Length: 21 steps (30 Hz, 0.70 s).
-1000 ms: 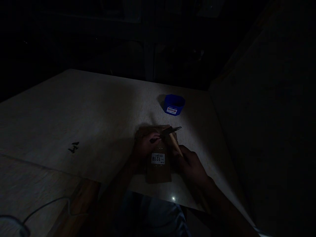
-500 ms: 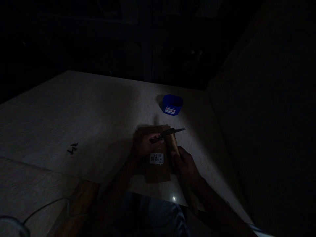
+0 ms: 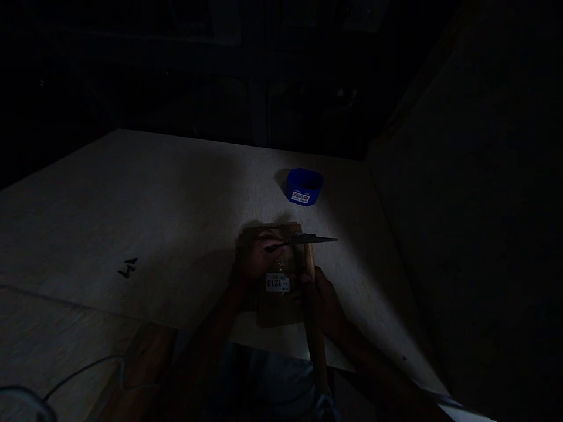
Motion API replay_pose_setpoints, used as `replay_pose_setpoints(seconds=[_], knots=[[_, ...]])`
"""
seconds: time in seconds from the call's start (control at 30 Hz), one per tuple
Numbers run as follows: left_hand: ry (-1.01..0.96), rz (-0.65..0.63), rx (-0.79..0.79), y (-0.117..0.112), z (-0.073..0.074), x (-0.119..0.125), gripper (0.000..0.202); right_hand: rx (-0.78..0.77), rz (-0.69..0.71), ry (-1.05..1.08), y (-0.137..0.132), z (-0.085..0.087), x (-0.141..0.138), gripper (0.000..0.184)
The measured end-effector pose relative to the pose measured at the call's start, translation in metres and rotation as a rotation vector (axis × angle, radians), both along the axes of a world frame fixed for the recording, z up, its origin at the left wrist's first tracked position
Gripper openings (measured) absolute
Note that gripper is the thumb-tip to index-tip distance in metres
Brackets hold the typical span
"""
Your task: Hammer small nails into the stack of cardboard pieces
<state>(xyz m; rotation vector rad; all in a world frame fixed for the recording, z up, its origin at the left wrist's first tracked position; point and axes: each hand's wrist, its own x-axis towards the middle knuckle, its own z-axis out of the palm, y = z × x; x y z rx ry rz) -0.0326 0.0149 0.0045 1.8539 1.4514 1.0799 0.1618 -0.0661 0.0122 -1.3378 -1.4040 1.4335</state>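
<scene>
A brown wooden block (image 3: 281, 305) with a white "1218" label lies near the table's front edge. My left hand (image 3: 254, 261) rests on the block's left part, fingers pinched on a small dark thing I cannot make out. My right hand (image 3: 324, 300) is wrapped round the wooden handle of a hammer (image 3: 303, 240). The hammer's dark metal head lies across the block's far end and points right. Its handle runs down past my hand toward my lap.
A blue tub (image 3: 303, 186) with a label stands beyond the block. Several small dark screws (image 3: 127, 267) lie at the left of the pale table (image 3: 153, 205). A cable (image 3: 79, 369) and a wooden piece (image 3: 141, 363) are at the lower left. A dark panel rises on the right.
The hammer head has shifted right and flattened across the block. My right hand has come closer to the block, with the handle now showing below it. My left hand has stayed put.
</scene>
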Motion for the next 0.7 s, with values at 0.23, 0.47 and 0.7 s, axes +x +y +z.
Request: replay_pose_setpoints(seconds=[0.23,0.47,0.7], knots=[[-0.041,0.001,0.000,0.001,0.001,0.000,0.012,-0.046,-0.006,0.030,0.000,0.004,-0.003,0.035],[-0.149,-0.042,-0.004,0.004,-0.006,-0.007,0.013,0.015,-0.025,-0.025,0.002,-0.001,-0.001,0.036],[-0.108,-0.086,0.016,0.001,-0.001,-0.016,0.017,-0.006,-0.028,0.097,0.001,-0.006,-0.002,0.039]])
